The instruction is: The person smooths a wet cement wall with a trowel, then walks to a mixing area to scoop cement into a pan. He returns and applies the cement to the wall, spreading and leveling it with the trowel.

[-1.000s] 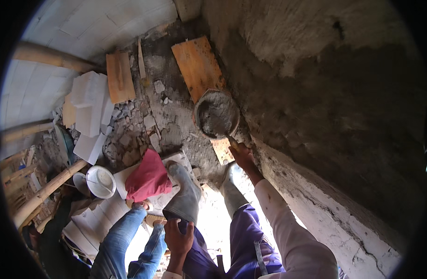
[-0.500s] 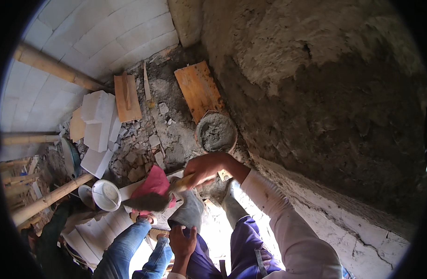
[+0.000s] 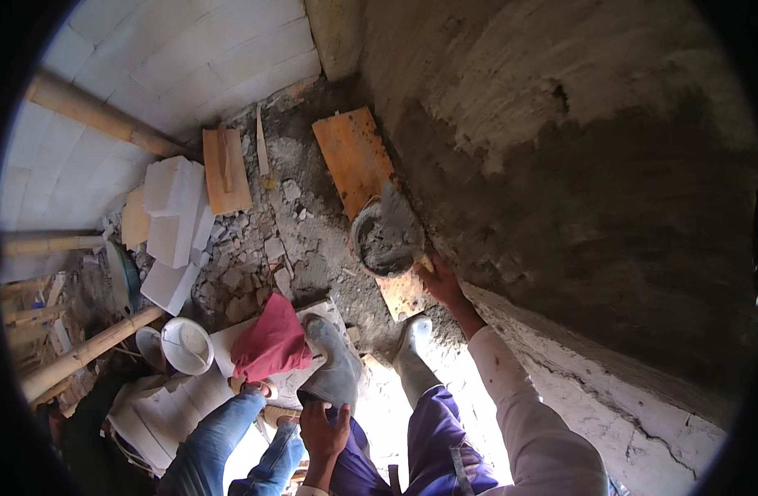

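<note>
mortar pans: 1 (image 3: 384, 241) | orange boards: 2 (image 3: 354, 157) (image 3: 403, 291) | wooden plank: 1 (image 3: 226, 169) | grey rubber boots: 2 (image 3: 333, 368) (image 3: 412, 351) | white bowl: 1 (image 3: 186, 345) | red cloth: 1 (image 3: 271, 341) | bamboo poles: 3 (image 3: 98, 116) (image 3: 48, 244) (image 3: 81, 351) | hands: 2 (image 3: 323, 430) (image 3: 441, 283)

I see the trowel (image 3: 398, 217) tilted blade-down into the mortar pan (image 3: 384, 245), its blade grey with wet mix; my right hand (image 3: 441, 283) grips its handle. The round pan sits on rubble beside the wall, holding dark mortar.

Red cloth (image 3: 270, 341), orange board (image 3: 354, 157), grey mortar pan (image 3: 384, 241), purple trousers (image 3: 432, 430).
</note>
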{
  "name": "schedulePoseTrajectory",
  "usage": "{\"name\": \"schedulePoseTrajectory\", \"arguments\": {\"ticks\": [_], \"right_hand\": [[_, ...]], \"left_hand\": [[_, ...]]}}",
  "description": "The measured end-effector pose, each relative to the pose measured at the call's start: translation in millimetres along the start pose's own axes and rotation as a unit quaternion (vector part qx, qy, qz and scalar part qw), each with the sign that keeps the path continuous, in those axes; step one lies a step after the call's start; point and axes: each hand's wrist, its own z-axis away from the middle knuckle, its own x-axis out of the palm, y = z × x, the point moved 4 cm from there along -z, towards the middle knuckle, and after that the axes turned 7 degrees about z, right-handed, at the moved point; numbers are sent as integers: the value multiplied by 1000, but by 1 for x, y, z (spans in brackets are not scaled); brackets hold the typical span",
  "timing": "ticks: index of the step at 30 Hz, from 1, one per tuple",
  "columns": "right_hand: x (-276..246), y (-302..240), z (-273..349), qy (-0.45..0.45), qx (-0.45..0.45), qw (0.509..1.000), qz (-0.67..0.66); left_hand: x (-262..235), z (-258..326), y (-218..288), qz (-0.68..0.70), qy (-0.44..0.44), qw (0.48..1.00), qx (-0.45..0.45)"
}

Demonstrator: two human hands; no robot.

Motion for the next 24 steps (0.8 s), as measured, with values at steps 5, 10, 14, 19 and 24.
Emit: {"name": "schedulePoseTrajectory", "arguments": {"ticks": [5, 10, 14, 19, 24], "right_hand": [[45, 100, -1, 23, -13, 847, 531], [30, 118, -41, 135, -17, 841, 524], [56, 129, -87, 37, 122, 886, 446], [116, 146, -82, 20, 98, 919, 381], [98, 155, -33, 126, 11, 946, 299]], "left_hand": [[4, 7, -9, 11, -26, 999, -36], [11, 16, -13, 28, -62, 995, -75], [14, 18, -11, 43, -57, 997, -41], [17, 16, -10, 34, -50, 998, -22], [16, 8, -2, 27, -58, 998, -25]]}}
